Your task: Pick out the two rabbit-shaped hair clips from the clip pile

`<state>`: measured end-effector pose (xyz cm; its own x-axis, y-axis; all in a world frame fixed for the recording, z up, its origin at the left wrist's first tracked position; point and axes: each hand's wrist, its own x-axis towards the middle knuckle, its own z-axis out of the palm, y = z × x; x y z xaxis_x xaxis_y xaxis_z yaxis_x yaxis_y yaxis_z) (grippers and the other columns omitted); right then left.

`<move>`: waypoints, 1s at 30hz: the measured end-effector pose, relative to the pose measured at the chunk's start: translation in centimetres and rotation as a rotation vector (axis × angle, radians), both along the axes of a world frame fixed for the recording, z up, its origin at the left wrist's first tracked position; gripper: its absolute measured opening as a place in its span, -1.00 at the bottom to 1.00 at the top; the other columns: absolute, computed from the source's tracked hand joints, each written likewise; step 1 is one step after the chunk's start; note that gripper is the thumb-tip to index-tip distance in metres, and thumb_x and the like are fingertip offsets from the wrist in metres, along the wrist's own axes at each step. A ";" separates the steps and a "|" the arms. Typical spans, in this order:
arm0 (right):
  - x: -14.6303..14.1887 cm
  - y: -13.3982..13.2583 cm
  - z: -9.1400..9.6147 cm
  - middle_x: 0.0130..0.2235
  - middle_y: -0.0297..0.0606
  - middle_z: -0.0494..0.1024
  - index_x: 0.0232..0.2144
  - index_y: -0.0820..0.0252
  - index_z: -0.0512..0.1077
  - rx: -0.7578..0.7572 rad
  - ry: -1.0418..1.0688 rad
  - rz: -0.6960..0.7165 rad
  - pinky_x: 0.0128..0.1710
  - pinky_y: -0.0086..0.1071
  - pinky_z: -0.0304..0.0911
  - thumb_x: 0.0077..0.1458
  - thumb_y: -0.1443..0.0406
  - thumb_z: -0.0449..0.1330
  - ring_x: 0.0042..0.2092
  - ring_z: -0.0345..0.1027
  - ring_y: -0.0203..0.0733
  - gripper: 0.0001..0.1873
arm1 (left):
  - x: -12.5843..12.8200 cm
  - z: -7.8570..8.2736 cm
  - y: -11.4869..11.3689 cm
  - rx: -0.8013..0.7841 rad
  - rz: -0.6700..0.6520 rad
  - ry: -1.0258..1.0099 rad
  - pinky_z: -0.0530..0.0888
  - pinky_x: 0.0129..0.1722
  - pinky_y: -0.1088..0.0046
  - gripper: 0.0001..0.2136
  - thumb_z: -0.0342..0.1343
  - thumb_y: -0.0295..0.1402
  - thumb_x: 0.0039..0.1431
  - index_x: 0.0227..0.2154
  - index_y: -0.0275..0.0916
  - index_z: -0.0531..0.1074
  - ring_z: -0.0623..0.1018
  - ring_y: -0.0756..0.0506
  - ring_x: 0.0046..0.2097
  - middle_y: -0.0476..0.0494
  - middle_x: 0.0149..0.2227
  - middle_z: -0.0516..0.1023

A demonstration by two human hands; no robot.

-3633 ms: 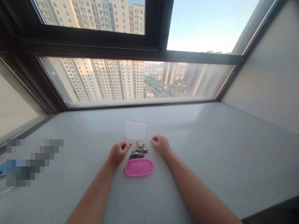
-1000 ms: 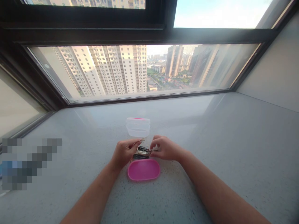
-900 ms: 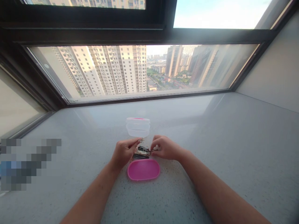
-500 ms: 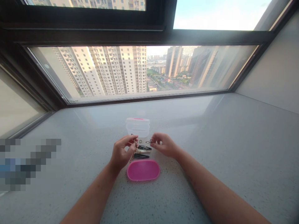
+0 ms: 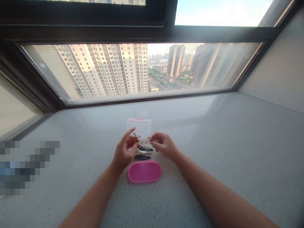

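Note:
My left hand pinches a brown wire bow-shaped hair clip between thumb and fingers, with the index finger raised. Opposite it, my right hand has a similar bow-shaped hair clip in its fingertips. Between the hands lies a small ring. Just below are a black snap hair clip, a pale metallic hair clip and another black hair clip, partly covered on the left by my left hand. Nearer to me rests a pink oval lid.
A clear plastic box stands behind my hands on the speckled white sill. Beyond is a dark-framed window with tall buildings outside. A wall bounds the right side. Something blurred is at far left.
The left index finger has lifted, and the bow-shaped clip in the left hand now stands up in clearer view. The right hand's clip shows more too. The view has shifted slightly.

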<state>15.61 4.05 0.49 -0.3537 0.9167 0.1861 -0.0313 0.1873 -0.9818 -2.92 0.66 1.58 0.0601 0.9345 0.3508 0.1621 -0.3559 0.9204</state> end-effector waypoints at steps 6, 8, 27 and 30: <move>0.0 0.1 0.0 -0.53 -0.32 0.46 -0.41 0.25 0.30 -0.060 0.087 0.040 -0.64 -0.52 0.13 -0.09 0.30 0.18 -0.55 0.37 -0.30 -0.84 | 0.2 0.2 -0.2 -0.032 0.120 0.042 0.50 -0.29 0.39 -0.72 0.14 -0.36 0.01 -0.18 -0.27 0.36 0.55 -0.09 -0.31 -0.12 -0.36 0.54; 0.0 0.1 0.0 -0.51 -0.29 0.48 -0.41 0.25 0.31 -0.067 0.102 0.043 -0.61 -0.50 0.16 -0.09 0.29 0.18 -0.52 0.39 -0.28 -0.84 | 0.3 0.5 -0.3 -0.054 0.139 0.014 0.51 -0.32 0.40 -0.75 0.15 -0.33 0.00 -0.23 -0.27 0.36 0.56 -0.10 -0.32 -0.14 -0.37 0.57; -0.5 0.0 0.4 -0.52 -0.39 0.40 -0.39 0.23 0.34 -0.100 0.092 -0.007 -0.66 -0.53 0.02 -0.12 0.16 0.25 -0.62 0.12 -0.45 -0.71 | 0.6 1.2 -0.3 -0.145 0.043 -0.065 0.31 -0.67 0.61 -0.74 0.04 -0.30 0.10 -0.17 -0.26 0.22 0.43 0.06 -0.63 -0.06 -0.44 0.52; -0.5 0.1 0.2 -0.51 -0.36 0.43 -0.35 0.24 0.34 -0.130 0.122 0.007 -0.68 -0.53 0.03 -0.12 0.17 0.24 -0.62 0.17 -0.43 -0.69 | 0.6 1.1 -0.2 -0.151 0.030 -0.084 0.28 -0.70 0.62 -0.72 0.03 -0.29 0.11 -0.14 -0.25 0.21 0.41 0.08 -0.66 -0.06 -0.43 0.51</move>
